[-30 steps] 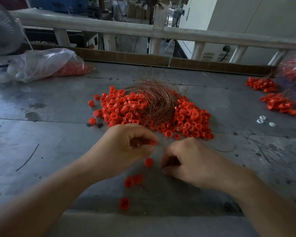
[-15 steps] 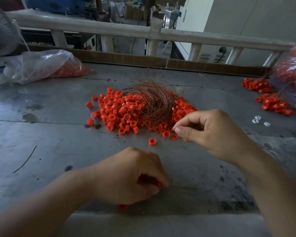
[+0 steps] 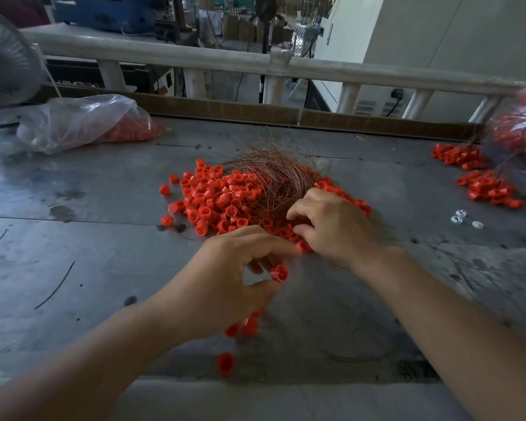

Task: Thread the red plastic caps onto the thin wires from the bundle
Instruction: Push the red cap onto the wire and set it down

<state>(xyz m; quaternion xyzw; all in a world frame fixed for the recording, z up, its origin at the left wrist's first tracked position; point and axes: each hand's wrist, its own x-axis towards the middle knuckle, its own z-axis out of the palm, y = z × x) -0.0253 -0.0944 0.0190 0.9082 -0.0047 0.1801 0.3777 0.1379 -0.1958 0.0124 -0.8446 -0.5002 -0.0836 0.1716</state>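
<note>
**Wire bundle at twelve o'clock from the held cap, right hand nearer**

A red cap (image 3: 279, 273) is pinched between the thumb and fingertips of the left hand (image 3: 231, 278), its hollow end turned upward. From it, the copper wire bundle (image 3: 274, 174) lies at twelve o'clock, spread over the cap pile (image 3: 216, 202) on the metal table (image 3: 88, 253). The right hand (image 3: 334, 229) is placed at one o'clock, fingers curled at the bundle's near edge. Whether a wire is caught there cannot be told. The next wire is best drawn by that nearer hand.
</note>
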